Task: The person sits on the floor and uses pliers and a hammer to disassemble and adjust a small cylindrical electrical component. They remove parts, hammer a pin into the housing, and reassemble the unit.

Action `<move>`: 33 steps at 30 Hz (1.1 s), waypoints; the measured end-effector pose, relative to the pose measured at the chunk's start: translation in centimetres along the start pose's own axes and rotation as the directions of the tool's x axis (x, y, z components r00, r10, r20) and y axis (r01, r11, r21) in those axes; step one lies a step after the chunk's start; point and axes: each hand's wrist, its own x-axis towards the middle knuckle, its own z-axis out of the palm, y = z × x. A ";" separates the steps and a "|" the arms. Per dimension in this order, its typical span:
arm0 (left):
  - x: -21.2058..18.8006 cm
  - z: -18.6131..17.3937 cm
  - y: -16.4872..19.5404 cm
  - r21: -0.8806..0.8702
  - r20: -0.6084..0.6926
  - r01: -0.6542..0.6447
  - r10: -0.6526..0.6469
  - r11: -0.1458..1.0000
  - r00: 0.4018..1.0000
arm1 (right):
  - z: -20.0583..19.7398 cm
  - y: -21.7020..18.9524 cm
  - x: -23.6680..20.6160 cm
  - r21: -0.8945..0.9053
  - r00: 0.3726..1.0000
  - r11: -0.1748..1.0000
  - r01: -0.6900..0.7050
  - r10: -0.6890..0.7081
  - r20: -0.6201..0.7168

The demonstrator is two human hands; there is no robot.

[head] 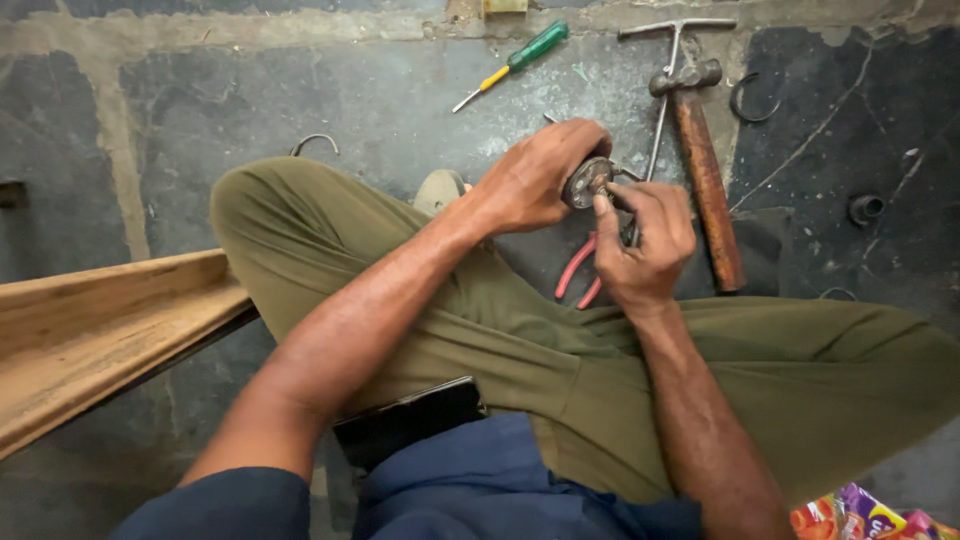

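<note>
Soft, even light falls on me from above, neither harsh nor dim. My forearms catch a mild sheen, and my hands throw only faint shadows on the dark floor (300,100). The middle is sharp; my fingers (610,215) are slightly smeared. The wide lens bends the wooden plank (100,330) at left, and the near corners go soft.
</note>
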 end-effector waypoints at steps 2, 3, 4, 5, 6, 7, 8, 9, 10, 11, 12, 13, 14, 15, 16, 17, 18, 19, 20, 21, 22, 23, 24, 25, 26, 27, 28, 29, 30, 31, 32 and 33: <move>0.1 0.0 0.2 -0.009 0.005 0.021 -0.021 1.000 1.000 | 0.0 0.1 0.0 -0.007 1.000 1.000 0.013 -0.013 -0.009; 0.2 0.0 0.2 -0.010 0.007 0.032 -0.032 0.999 0.999 | 0.0 0.1 0.0 -0.013 1.000 1.000 0.024 -0.025 -0.012; 0.3 -0.1 0.3 -0.006 0.008 0.031 -0.031 1.000 1.000 | 0.0 0.1 0.0 -0.020 0.999 0.999 0.034 -0.035 -0.012; 0.4 -0.1 0.3 -0.005 0.007 0.028 -0.028 1.000 1.000 | -0.1 0.1 -0.1 -0.017 0.999 0.999 0.033 -0.033 -0.012; 0.5 -0.1 0.3 -0.004 0.009 0.020 -0.020 1.000 1.000 | -0.1 0.2 -0.1 -0.016 0.999 0.999 0.031 -0.032 -0.016; 0.6 -0.1 0.3 -0.011 0.008 0.022 -0.022 1.000 1.000 | -0.1 0.3 -0.2 -0.016 0.999 0.999 0.032 -0.032 -0.022; 0.6 -0.1 0.3 -0.015 0.006 0.026 -0.026 1.000 1.000 | -0.2 0.3 -0.2 -0.020 0.999 0.999 0.037 -0.037 -0.025; 0.6 -0.2 0.4 -0.019 0.006 0.031 -0.031 0.999 0.999 | -0.2 0.3 -0.2 -0.023 0.999 0.999 0.041 -0.041 -0.028; 0.6 -0.2 0.4 -0.016 0.000 0.032 -0.032 0.999 0.999 | -0.2 0.4 -0.3 -0.025 0.999 0.999 0.044 -0.045 -0.029; 0.6 -0.3 0.4 -0.014 -0.006 0.032 -0.032 0.999 0.999 | -0.2 0.4 -0.3 -0.026 0.998 0.999 0.047 -0.048 -0.030; 0.6 -0.3 0.4 -0.011 -0.011 0.032 -0.032 0.999 0.999 | -0.2 0.5 -0.3 -0.028 0.998 0.998 0.051 -0.051 -0.031; 0.6 -0.3 0.5 -0.010 -0.005 0.032 -0.033 0.999 0.999 | -0.2 0.5 -0.3 -0.031 0.998 0.998 0.053 -0.054 -0.032; 0.7 -0.4 0.5 -0.008 0.001 0.034 -0.034 0.999 0.999 | -0.3 0.6 -0.3 -0.031 0.998 0.998 0.056 -0.057 -0.031; 0.7 -0.4 0.5 -0.006 0.007 0.035 -0.034 0.999 0.999 | -0.3 0.6 -0.3 -0.032 0.998 0.998 0.059 -0.060 -0.031; 0.7 -0.5 0.5 -0.008 0.009 0.052 -0.052 0.999 0.999 | -0.3 0.7 -0.3 -0.032 0.997 0.997 0.063 -0.064 -0.032; 0.7 -0.5 0.5 -0.009 0.011 0.069 -0.069 0.998 0.998 | -0.3 0.7 -0.3 -0.035 0.997 0.997 0.066 -0.067 -0.034; 0.7 -0.5 0.5 -0.009 0.012 0.088 -0.088 0.996 0.996 | -0.3 0.7 -0.3 -0.036 0.997 0.997 0.069 -0.070 -0.036; 0.7 -0.5 0.5 0.003 0.009 0.085 -0.085 0.996 0.996 | -0.3 0.7 -0.3 -0.037 0.997 0.997 0.070 -0.072 -0.035; 0.7 -0.5 0.4 0.013 0.008 0.081 -0.081 0.997 0.997 | -0.3 0.7 -0.3 -0.037 0.997 0.997 0.070 -0.071 -0.032; 0.7 -0.5 0.4 0.022 0.006 0.076 -0.076 0.997 0.997 | -0.3 0.7 -0.3 -0.039 0.997 0.997 0.069 -0.070 -0.028; 0.7 -0.5 0.4 0.050 -0.005 0.063 -0.063 0.997 0.998 | -0.3 0.7 -0.3 -0.041 0.997 0.997 0.069 -0.070 -0.028; 0.7 -0.5 0.3 0.079 -0.015 0.049 -0.048 0.996 0.999 | -0.3 0.7 -0.3 -0.037 0.998 0.998 0.058 -0.059 -0.030; 0.7 -0.4 0.3 0.106 -0.026 0.038 -0.035 0.994 0.999 | -0.3 0.6 -0.3 -0.031 0.998 0.998 0.047 -0.048 -0.030; 0.7 -0.4 0.3 0.122 -0.044 0.018 -0.013 0.992 0.999 | -0.3 0.6 -0.3 -0.025 0.999 0.999 0.036 -0.036 -0.029; 0.7 -0.3 0.2 0.138 -0.062 0.000 0.009 0.990 0.998 | -0.3 0.6 -0.2 -0.016 0.999 0.999 0.031 -0.031 -0.027; 0.6 -0.3 0.2 0.153 -0.078 -0.019 0.031 0.988 0.996 | -0.2 0.5 -0.2 -0.009 0.999 1.000 0.024 -0.024 -0.025; 0.6 -0.2 0.2 0.143 -0.055 -0.007 0.015 0.990 0.998 | -0.2 0.5 -0.1 -0.002 1.000 1.000 0.016 -0.016 -0.022; 0.5 -0.2 0.2 0.134 -0.033 0.005 -0.001 0.991 0.999 | -0.2 0.4 -0.1 -0.004 1.000 1.000 0.016 -0.016 -0.010; 0.5 -0.2 0.1 0.128 -0.012 0.015 -0.014 0.992 1.000 | -0.2 0.5 0.0 -0.005 1.000 1.000 0.019 -0.019 0.000; 0.4 -0.3 0.0 0.122 0.000 0.023 -0.023 0.992 1.000 | -0.2 0.5 0.1 -0.006 1.000 1.000 0.023 -0.023 0.007; 0.4 -0.3 0.0 0.116 0.013 0.031 -0.033 0.993 0.999 | -0.2 0.6 0.1 0.017 1.000 1.000 -0.004 0.004 0.012; 0.3 -0.4 -0.1 0.107 0.027 0.043 -0.046 0.993 0.999 | -0.2 0.8 0.2 0.041 0.999 0.999 -0.034 0.033 0.022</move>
